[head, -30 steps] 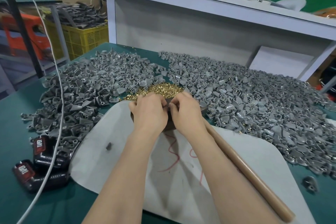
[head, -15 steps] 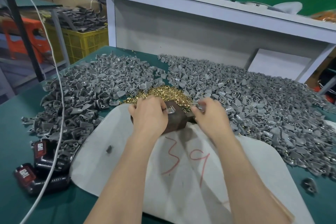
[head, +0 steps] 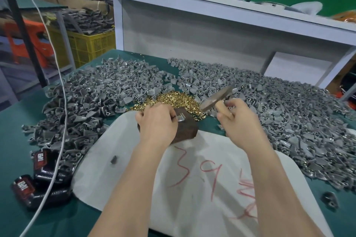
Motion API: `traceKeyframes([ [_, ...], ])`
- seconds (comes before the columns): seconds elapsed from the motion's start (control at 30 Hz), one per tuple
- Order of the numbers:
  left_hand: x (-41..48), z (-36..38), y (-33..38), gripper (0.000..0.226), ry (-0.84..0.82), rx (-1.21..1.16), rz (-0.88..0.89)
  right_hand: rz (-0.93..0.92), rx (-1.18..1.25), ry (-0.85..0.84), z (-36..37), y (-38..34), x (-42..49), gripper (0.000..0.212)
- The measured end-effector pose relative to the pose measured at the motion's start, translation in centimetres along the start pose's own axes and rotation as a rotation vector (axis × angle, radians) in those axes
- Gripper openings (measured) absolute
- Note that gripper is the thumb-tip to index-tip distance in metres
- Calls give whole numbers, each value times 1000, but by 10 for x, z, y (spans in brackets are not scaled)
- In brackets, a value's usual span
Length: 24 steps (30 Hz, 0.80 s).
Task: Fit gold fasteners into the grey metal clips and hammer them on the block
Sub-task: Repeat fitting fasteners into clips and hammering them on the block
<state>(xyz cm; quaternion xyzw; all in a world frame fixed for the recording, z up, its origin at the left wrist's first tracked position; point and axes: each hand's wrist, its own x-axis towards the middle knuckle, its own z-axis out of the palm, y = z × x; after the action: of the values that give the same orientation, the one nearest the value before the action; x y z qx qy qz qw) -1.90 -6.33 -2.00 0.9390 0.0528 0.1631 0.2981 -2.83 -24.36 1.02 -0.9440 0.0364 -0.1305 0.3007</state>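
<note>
Right hand (head: 237,121) now grips the hammer (head: 216,96), raised just right of the block (head: 185,130), its head angled left toward the clip (head: 181,118) that the left hand (head: 156,121) pinches there.

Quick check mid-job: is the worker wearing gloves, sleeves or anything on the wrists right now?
No gloves: the left hand and right hand are bare. The left forearm and right forearm are bare too, no sleeve showing down to the frame's edge. No watch or band at either wrist. A ring is too small to tell.
</note>
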Motion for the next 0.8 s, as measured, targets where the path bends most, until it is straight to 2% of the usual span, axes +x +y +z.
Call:
traceKeyframes([
  [0.13, -1, 0, 0, 12, 8, -7, 7, -274, 67, 249, 4, -26, -18, 30],
  [0.2, -1, 0, 1, 13, 13, -35, 4, -354, 41, 242, 7, -36, -23, 34],
  [0.3, 0, -2, 1, 11, -6, -8, -3, -290, -197, -2, 18, -41, -27, 38],
  [0.33, 0, -2, 0, 13, -3, -2, 2, -275, -203, -5, 19, -40, -26, 38],
  [0.37, -1, -2, 0, 14, 6, -4, 6, -282, -188, 32, 17, -41, -26, 37],
  [0.47, 0, -1, 0, 14, 32, -29, 4, -326, 74, 287, 9, -41, -23, 33],
  [0.5, 0, 0, 0, 13, 30, -30, -6, -338, 83, 279, 7, -41, -20, 31],
  [0.6, 0, -2, 2, 13, 28, 10, -10, -293, -179, 5, 15, -37, -22, 28],
  [0.63, 0, -2, 2, 13, 32, 22, -5, -279, -203, -10, 16, -36, -23, 29],
  [0.67, -1, -2, 1, 13, 34, 26, -2, -278, -197, 35, 16, -34, -21, 31],
  [0.73, -1, 0, 0, 12, 38, 0, 3, -335, -25, 243, 13, -36, -22, 31],
  [0.8, 1, 0, 0, 12, 40, -18, -7, -372, 27, 286, 12, -40, -21, 33],
])
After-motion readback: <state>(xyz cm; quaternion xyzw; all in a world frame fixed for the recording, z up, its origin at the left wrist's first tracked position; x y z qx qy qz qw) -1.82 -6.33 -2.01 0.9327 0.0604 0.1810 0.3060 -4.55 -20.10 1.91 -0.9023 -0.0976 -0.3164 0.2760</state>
